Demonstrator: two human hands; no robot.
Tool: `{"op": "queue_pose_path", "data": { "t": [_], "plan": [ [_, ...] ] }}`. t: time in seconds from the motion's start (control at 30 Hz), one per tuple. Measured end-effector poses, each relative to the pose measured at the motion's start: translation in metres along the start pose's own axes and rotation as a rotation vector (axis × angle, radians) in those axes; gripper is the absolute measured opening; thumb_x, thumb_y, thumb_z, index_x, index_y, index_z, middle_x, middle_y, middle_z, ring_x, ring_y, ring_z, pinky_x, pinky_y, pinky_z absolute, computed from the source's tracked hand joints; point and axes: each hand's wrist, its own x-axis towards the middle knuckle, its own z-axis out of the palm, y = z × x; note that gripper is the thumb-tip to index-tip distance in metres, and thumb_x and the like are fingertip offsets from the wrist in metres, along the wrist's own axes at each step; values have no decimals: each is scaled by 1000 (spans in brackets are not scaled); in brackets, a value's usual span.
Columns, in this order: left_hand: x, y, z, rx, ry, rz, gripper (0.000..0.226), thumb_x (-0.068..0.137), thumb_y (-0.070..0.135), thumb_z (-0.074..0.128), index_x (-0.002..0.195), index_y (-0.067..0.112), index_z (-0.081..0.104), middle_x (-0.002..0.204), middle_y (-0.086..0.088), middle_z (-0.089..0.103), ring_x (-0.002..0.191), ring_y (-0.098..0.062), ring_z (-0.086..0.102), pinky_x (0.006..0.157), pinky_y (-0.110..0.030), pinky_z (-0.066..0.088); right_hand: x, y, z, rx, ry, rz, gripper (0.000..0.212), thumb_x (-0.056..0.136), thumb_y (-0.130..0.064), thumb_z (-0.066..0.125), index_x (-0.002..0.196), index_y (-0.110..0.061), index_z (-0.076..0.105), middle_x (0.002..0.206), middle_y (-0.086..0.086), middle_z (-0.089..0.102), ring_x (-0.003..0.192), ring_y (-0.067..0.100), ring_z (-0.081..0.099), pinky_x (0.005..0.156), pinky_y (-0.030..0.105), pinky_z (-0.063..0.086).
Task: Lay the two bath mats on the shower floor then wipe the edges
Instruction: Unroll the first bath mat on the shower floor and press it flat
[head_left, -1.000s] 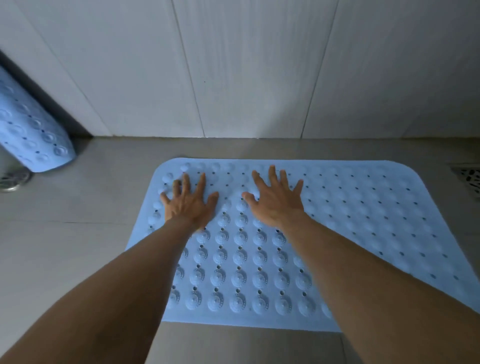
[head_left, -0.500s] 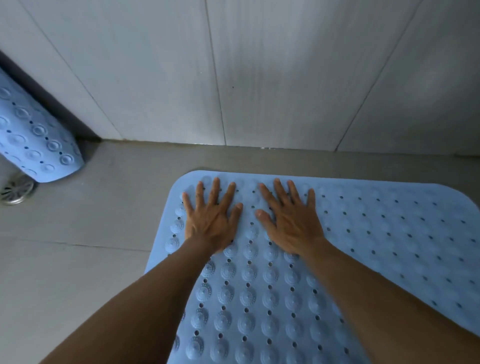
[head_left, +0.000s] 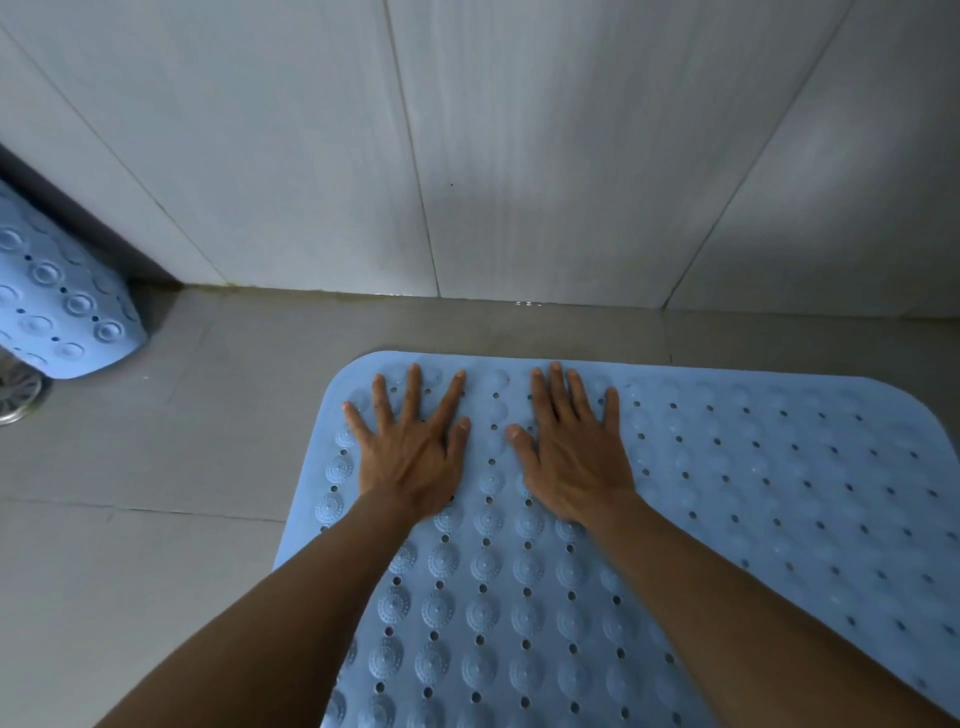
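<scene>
A light blue bath mat (head_left: 753, 493) with raised bumps and small holes lies flat on the grey shower floor (head_left: 156, 519). My left hand (head_left: 413, 452) presses on the mat near its far left corner, palm down with fingers spread. Beside it, my right hand (head_left: 571, 447) presses flat on the mat with straight fingers. A second blue bath mat (head_left: 57, 301) leans at the far left edge, its suction cups showing and its lower end touching the floor.
The white tiled wall (head_left: 493, 156) rises just beyond the mat's far edge, with a strip of bare floor between them. A round metal floor drain (head_left: 15, 392) sits at the left edge, just below the leaning mat.
Both hands have stayed flat on the mat, sliding a little toward its far edge. The view has shifted left, so the mat sits further right and lower.
</scene>
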Motion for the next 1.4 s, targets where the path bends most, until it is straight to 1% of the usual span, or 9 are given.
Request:
{"op": "queue_pose_path", "data": {
  "t": [0.17, 0.3, 0.4, 0.47, 0.63, 0.9, 1.0, 1.1, 1.4],
  "plan": [
    [1, 1, -1, 35, -46, 0, 53, 98, 62, 2, 147, 57, -18, 166, -2, -15, 149, -43, -16, 113, -72, -6, 1, 4, -1, 60, -37, -11, 70, 101, -58, 12, 158, -23, -9, 166, 0, -16, 152, 18, -14, 120, 56, -11],
    [6, 3, -14, 66, -172, -15, 55, 98, 62, 3, 147, 55, -21, 165, -2, -21, 148, -43, -19, 110, -75, -9, 2, 16, -13, 164, -122, -60, 65, 105, -49, 18, 159, -23, -6, 166, 2, -18, 152, 16, -15, 121, 51, -13],
    [4, 11, -27, 255, -213, 7, 61, 101, 56, 9, 150, 44, -24, 164, -7, -22, 147, -45, -20, 108, -77, -7, -13, 31, -26, 312, -107, -75, 62, 108, -38, 23, 160, -19, -5, 166, 6, -16, 153, 19, -11, 123, 42, -8],
    [-2, 27, -30, 311, -141, 61, 63, 100, 56, 8, 154, 36, -19, 164, -9, -20, 148, -43, -20, 109, -76, -7, -29, 47, -31, 341, -50, -60, 62, 108, -36, 25, 160, -18, -3, 166, 7, -12, 153, 20, -8, 124, 42, -5],
    [-20, 118, -15, 106, 3, 232, 65, 99, 58, 5, 157, 34, -11, 166, -7, -14, 152, -33, -15, 115, -67, -11, -63, 121, -33, 222, 20, 34, 65, 105, -49, 25, 160, -23, 3, 167, 7, -8, 154, 23, -6, 123, 51, -3],
    [-24, 243, 18, -82, 49, 331, 63, 102, 54, 11, 156, 36, -15, 167, -5, -6, 153, -31, -10, 118, -66, -2, -89, 249, -24, 71, -58, 417, 76, 93, -74, 7, 156, -37, -16, 165, 7, -18, 151, 35, -15, 116, 65, -9],
    [-21, 262, 28, -50, 50, 293, 61, 100, 57, 8, 154, 41, -16, 167, -3, -8, 151, -36, -13, 114, -70, -6, -90, 260, -16, 40, 14, 392, 84, 86, -82, 2, 156, -38, -12, 166, 7, -15, 152, 33, -14, 114, 64, -16],
    [-18, 265, 37, 21, 12, 257, 61, 97, 65, 3, 152, 47, -15, 166, 0, -13, 150, -41, -15, 110, -75, -7, -90, 263, -12, 13, 75, 332, 83, 88, -81, 4, 157, -37, -8, 166, 5, -16, 152, 32, -16, 115, 65, -15],
    [-18, 267, 36, 67, -25, 237, 62, 95, 68, -1, 152, 49, -14, 166, -1, -16, 150, -39, -18, 111, -75, -3, -90, 270, -11, 47, 27, 306, 78, 90, -76, 2, 156, -38, -14, 165, 5, -20, 152, 31, -15, 118, 61, -9]
  ]
}}
